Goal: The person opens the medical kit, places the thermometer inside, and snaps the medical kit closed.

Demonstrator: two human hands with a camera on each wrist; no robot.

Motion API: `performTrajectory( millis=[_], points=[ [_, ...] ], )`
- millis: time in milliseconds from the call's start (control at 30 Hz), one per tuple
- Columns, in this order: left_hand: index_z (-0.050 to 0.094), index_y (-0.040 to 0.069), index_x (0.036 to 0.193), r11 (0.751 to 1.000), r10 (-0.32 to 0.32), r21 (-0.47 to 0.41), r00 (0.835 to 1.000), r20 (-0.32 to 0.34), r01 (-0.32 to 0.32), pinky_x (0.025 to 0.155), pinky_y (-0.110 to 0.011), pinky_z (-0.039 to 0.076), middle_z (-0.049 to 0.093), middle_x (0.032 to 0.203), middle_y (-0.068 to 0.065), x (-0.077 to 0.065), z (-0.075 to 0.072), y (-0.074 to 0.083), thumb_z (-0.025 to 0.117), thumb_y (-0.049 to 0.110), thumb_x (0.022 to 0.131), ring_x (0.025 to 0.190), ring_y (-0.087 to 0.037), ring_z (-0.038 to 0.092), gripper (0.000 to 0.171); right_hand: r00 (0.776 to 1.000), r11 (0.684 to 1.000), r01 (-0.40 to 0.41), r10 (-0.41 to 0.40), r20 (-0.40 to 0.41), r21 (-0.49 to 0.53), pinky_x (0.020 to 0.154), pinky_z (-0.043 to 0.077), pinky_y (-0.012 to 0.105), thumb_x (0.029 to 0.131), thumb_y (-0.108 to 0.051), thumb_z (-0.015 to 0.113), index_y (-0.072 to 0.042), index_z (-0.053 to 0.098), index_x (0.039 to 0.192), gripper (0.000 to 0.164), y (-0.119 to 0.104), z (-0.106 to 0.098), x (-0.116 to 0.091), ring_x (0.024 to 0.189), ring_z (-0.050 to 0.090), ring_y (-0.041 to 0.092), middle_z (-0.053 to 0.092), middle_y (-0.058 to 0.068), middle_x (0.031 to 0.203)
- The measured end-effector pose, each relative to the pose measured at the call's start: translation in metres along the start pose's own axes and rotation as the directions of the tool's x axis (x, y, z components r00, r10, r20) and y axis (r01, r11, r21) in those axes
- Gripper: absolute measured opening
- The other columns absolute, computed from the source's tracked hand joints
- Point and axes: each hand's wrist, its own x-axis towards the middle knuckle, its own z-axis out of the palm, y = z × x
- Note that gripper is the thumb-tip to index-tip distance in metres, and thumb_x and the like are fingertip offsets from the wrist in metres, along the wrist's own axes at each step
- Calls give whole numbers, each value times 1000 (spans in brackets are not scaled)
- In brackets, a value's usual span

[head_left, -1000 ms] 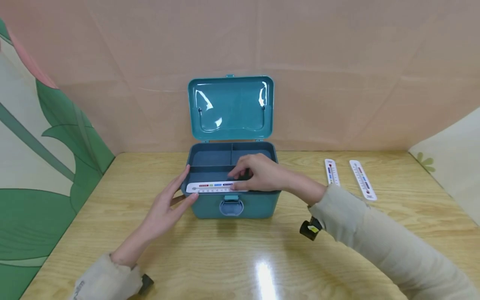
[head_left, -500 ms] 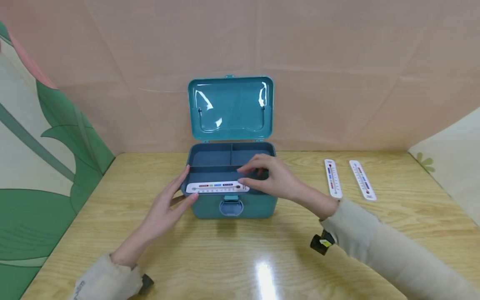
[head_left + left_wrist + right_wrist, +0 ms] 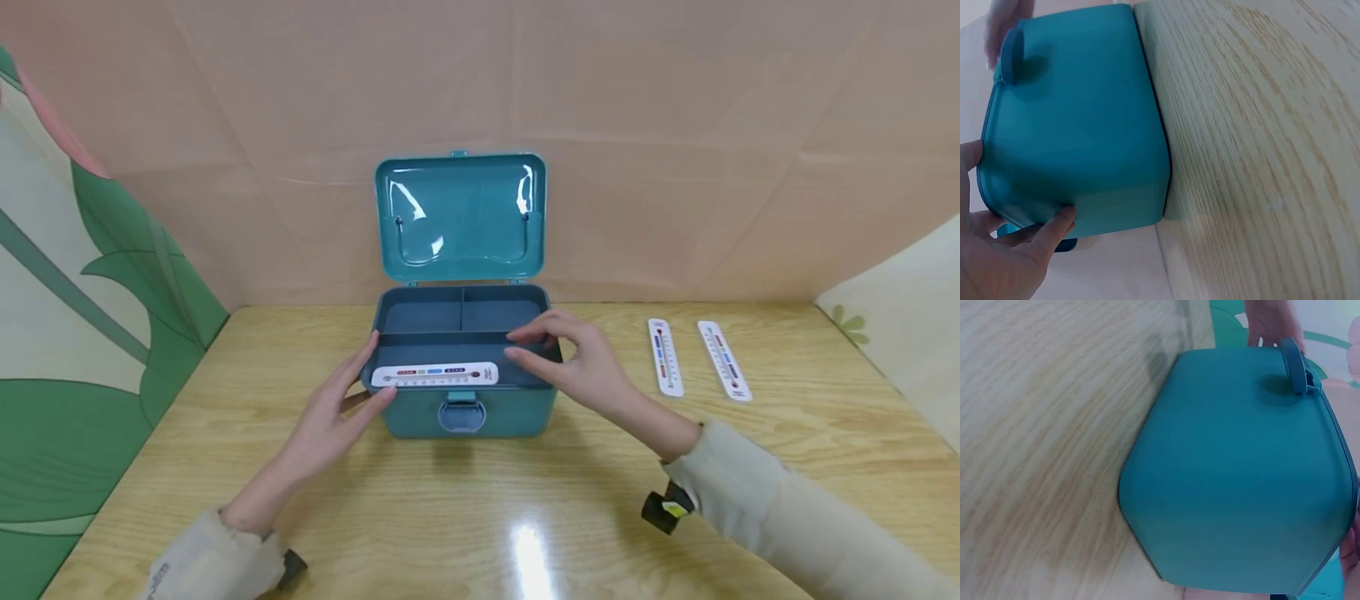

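A teal plastic storage box [image 3: 405, 415] stands with its lid [image 3: 461, 217] raised. In its inner tray, along the front of the long compartment, lies a white strip thermometer [image 3: 435, 375]. My left hand [image 3: 326, 421] rests against the box's left front corner, its fingers spread along the side and rim; the left wrist view has these fingers [image 3: 1054, 230] touching the teal wall. Over the right front of the tray hovers my right hand [image 3: 585, 362], thumb and fingers apart with nothing between them. Only a small part of that hand [image 3: 1350, 556] appears in the right wrist view.
Two more white thermometers, a left one [image 3: 666, 358] and a right one [image 3: 724, 361], lie on the wooden table [image 3: 360, 517] right of the box. A pinkish cloth backdrop [image 3: 675, 150] rises behind. A latch [image 3: 462, 412] hangs on the box front.
My right hand has let go of the thermometer in the tray and drawn back to the right, its fingers opening. The thermometer and my left hand have stayed in place.
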Motion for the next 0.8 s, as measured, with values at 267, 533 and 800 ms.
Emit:
performTrajectory(
  millis=[267,533,800],
  points=[
    [22,26,154,1000,9,-2,1000,-3,-9,100,-46,49,22,158,-9,0,0,-1,59,28,96,142,-32,29,68,990,999,14,-10,-142,29,69,45,19,82,-10,76,-11,74,95,14,4,-3,-10,82,56,14,70,-2,92],
    [22,25,154,1000,11,6,1000,-2,-11,100,-45,49,22,159,-9,0,0,0,58,29,97,143,-32,28,68,968,999,24,-12,-251,41,67,46,18,81,-2,74,-9,74,93,13,8,-6,-18,80,55,7,71,2,90],
    [21,26,154,1000,3,-1,1000,1,-3,100,-45,49,22,159,-8,0,0,-1,58,30,96,143,-31,28,68,923,998,50,-32,-383,39,64,44,17,77,4,76,-6,75,91,17,12,-6,-24,79,57,8,70,10,86]
  ],
)
